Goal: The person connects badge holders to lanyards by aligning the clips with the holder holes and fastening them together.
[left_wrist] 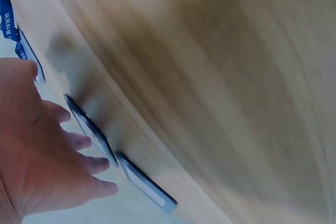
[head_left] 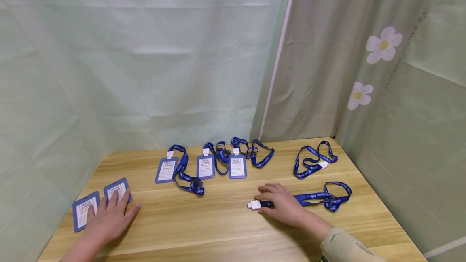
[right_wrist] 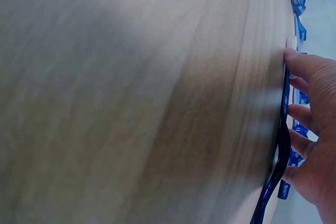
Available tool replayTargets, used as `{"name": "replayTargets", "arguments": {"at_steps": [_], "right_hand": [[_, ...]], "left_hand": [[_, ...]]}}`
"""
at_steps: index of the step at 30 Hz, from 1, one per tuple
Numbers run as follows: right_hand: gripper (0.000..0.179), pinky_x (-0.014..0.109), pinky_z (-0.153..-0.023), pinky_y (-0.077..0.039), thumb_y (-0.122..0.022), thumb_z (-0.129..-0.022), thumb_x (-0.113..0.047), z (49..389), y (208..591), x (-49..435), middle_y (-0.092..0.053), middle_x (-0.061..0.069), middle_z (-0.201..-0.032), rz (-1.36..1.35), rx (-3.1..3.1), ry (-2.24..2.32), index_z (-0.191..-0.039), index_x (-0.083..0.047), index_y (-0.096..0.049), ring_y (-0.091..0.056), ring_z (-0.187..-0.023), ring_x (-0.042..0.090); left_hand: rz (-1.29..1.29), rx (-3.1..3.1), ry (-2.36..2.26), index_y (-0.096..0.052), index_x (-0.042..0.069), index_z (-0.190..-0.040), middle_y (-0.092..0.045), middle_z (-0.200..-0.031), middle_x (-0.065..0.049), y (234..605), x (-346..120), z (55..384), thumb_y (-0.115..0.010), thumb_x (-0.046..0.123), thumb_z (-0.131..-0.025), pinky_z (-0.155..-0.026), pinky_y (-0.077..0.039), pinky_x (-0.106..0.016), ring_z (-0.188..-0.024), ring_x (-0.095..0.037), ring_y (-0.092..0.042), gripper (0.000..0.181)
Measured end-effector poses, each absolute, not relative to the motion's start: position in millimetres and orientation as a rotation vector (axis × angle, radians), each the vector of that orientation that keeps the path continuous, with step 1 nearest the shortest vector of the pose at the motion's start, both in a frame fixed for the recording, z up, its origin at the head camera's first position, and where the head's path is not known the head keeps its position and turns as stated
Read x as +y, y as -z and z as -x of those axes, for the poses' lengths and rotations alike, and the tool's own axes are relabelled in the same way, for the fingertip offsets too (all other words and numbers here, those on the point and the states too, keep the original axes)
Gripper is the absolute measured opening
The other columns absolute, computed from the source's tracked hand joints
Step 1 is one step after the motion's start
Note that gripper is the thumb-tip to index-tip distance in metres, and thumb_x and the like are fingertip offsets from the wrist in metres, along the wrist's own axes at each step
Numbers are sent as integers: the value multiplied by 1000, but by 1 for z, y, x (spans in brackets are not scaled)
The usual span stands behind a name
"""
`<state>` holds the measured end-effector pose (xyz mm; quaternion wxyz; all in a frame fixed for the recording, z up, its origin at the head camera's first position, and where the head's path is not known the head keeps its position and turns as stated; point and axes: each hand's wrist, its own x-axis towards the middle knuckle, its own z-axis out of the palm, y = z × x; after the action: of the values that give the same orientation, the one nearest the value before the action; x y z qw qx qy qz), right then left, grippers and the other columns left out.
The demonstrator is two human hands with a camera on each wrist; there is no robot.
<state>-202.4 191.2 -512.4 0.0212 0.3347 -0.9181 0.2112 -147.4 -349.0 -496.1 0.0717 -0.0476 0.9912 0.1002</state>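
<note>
My left hand [head_left: 111, 217] is spread over two blue-framed badge holders at the table's left side. Its fingers overlap the nearer badge holder [head_left: 81, 212] and the farther badge holder [head_left: 123, 185]; neither is gripped. In the left wrist view, the fingertips lie right at the edges of these holders. My right hand [head_left: 282, 205] rests over a blue lanyard [head_left: 309, 198], fingers spread and loosely bent across its strap. The lanyard's white clip [head_left: 255, 205] sticks out to the left between thumb and fingers. In the right wrist view, the fingertips are right at the strap [right_wrist: 283, 148].
Along the back of the wooden table [head_left: 204, 225] lie three badge holders with lanyards attached: a left one [head_left: 166, 170], a middle one [head_left: 206, 167] and a right one [head_left: 238, 167]. Another loose lanyard [head_left: 309, 169] lies at the back right. Curtains [head_left: 174, 60] surround the table.
</note>
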Motion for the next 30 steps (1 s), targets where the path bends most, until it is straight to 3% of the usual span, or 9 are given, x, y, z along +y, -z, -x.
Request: {"name": "replayTargets", "arguments": {"at_steps": [10,17,30], "right_hand": [[38,59,-116,-31,-75,-94,-38,202,513,191,-59,7,-144,-1041,-2853,-662,-129,-21,-73,-47,-138,34],[38,59,-117,-29,-75,-94,-37,202,514,191,-59,8,-144,-1038,-2840,-668,-128,-21,-73,-47,-138,34],[37,60,-117,-29,-76,-93,-37,202,514,191,-60,8,-143,-1037,-2827,-679,-126,-20,-74,-48,-137,34]], "left_hand": [[97,2957,-331,-26,-10,-155,-11,-153,-48,496,-338,145,-27,72,-102,-104,4,-84,-134,-74,-1,98],[63,2872,-343,-24,-7,-157,-6,-155,-46,495,-323,139,-29,75,-99,-101,7,-85,-135,-73,3,101],[-88,2833,-293,-31,4,-160,-14,-162,-37,494,-285,117,-28,76,-99,-100,-2,-88,-142,-67,-3,94]]}}
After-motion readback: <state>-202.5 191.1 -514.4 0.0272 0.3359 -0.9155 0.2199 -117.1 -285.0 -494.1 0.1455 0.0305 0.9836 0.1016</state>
